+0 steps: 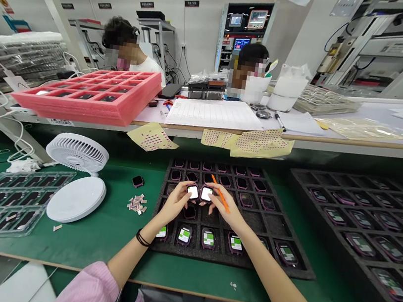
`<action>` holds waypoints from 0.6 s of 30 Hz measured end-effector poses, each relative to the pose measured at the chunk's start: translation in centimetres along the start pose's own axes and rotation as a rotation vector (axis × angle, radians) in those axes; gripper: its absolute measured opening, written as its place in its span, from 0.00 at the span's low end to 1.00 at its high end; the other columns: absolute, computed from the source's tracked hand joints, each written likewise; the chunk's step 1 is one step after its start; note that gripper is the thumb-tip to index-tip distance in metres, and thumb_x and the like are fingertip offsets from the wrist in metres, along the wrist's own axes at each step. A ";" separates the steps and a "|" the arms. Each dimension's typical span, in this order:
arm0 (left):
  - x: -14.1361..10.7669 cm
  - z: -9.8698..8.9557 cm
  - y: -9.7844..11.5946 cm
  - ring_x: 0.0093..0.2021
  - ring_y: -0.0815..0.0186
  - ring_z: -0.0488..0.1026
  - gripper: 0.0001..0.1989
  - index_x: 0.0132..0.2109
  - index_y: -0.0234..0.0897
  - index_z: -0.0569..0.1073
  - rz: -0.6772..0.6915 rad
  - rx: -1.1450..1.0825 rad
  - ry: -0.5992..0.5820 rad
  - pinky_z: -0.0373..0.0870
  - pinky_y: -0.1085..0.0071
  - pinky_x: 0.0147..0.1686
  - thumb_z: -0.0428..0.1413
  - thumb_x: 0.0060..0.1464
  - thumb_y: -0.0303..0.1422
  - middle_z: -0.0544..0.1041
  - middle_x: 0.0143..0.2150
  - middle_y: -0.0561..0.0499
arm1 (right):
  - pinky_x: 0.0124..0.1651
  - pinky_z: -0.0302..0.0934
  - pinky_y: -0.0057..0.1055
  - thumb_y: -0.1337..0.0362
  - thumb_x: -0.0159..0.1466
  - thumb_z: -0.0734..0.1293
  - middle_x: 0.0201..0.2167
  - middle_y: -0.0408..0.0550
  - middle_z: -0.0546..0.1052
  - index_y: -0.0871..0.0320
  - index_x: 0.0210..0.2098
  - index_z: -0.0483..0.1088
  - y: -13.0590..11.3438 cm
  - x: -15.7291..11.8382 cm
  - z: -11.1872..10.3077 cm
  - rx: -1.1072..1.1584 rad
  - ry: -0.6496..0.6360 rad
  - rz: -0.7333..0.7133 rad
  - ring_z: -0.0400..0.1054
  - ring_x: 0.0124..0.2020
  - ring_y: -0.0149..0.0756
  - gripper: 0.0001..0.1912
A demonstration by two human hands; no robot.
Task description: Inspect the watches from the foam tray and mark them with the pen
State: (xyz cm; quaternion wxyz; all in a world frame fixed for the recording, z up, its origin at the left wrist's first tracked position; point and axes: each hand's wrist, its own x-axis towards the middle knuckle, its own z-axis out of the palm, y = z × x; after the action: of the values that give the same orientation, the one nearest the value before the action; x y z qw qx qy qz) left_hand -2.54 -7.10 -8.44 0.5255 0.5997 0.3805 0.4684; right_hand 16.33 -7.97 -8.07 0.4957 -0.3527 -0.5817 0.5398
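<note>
Two hands over the black foam tray [299,270], lower centre. Left hand [177,201]: fingers [186,187] narrow, tips on a square smartwatch [192,192] with a bright white face. Right hand [224,209]: fingers [215,188] narrow too, tips on the next smartwatch [206,194], just beside the first. Thin orange stick [222,195] held in the right hand, angled across its back. Both watches sit in pockets in the tray's middle area. Front row of watches [207,238] shows green-and-white faces. Black wrist bands [143,238] on the left wrist; pink sleeves [90,291] at bottom edge.

Right of frame: second black foam tray [336,179] with more watches. Left on the green bench mat [98,244]: one loose watch [137,181], small pile of paper scraps [137,203], white desk fan [77,152], round white disc [77,198], clear plastic tray [2,203]. Upper left: pink foam tray [83,110] on the far bench. Dotted sticker sheets [262,143] hang over that bench's edge, centre. Two co-workers [146,65] sit beyond it, upper centre.
</note>
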 end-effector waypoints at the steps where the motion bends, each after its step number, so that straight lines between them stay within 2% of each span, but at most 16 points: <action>1: 0.0 0.0 0.0 0.32 0.68 0.71 0.21 0.53 0.38 0.64 0.002 -0.003 -0.003 0.64 0.77 0.22 0.56 0.54 0.40 0.72 0.44 0.45 | 0.21 0.66 0.25 0.55 0.60 0.66 0.46 0.51 0.70 0.53 0.49 0.62 0.1 0.0 0.0 -0.005 -0.009 0.000 0.73 0.26 0.30 0.19; 7: -0.2 0.2 0.1 0.35 0.67 0.73 0.24 0.53 0.38 0.63 0.007 0.023 -0.011 0.65 0.77 0.24 0.59 0.51 0.37 0.71 0.48 0.43 | 0.20 0.65 0.24 0.59 0.56 0.70 0.46 0.51 0.71 0.53 0.48 0.62 0.4 0.1 0.0 -0.010 -0.017 0.004 0.74 0.29 0.33 0.23; 13: -0.1 0.0 0.4 0.27 0.71 0.70 0.18 0.47 0.37 0.67 -0.009 0.037 0.073 0.62 0.78 0.20 0.56 0.54 0.43 0.73 0.39 0.48 | 0.17 0.61 0.25 0.55 0.59 0.67 0.34 0.45 0.72 0.55 0.44 0.66 -0.3 -0.1 0.0 -0.029 0.053 0.018 0.71 0.21 0.30 0.16; 18: -0.2 0.0 0.8 0.24 0.72 0.65 0.17 0.41 0.36 0.69 -0.036 0.049 0.083 0.62 0.78 0.18 0.55 0.53 0.46 0.71 0.31 0.52 | 0.16 0.58 0.25 0.54 0.61 0.65 0.23 0.41 0.69 0.55 0.37 0.69 -1.0 -0.3 0.2 -0.013 0.123 0.069 0.67 0.16 0.29 0.11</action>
State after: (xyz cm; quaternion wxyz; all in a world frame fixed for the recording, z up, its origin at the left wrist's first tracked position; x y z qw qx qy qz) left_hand -2.61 -7.45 -7.71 0.5029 0.5856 0.4241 0.4737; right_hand 16.29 -8.43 -7.15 0.5095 -0.4083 -0.5412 0.5299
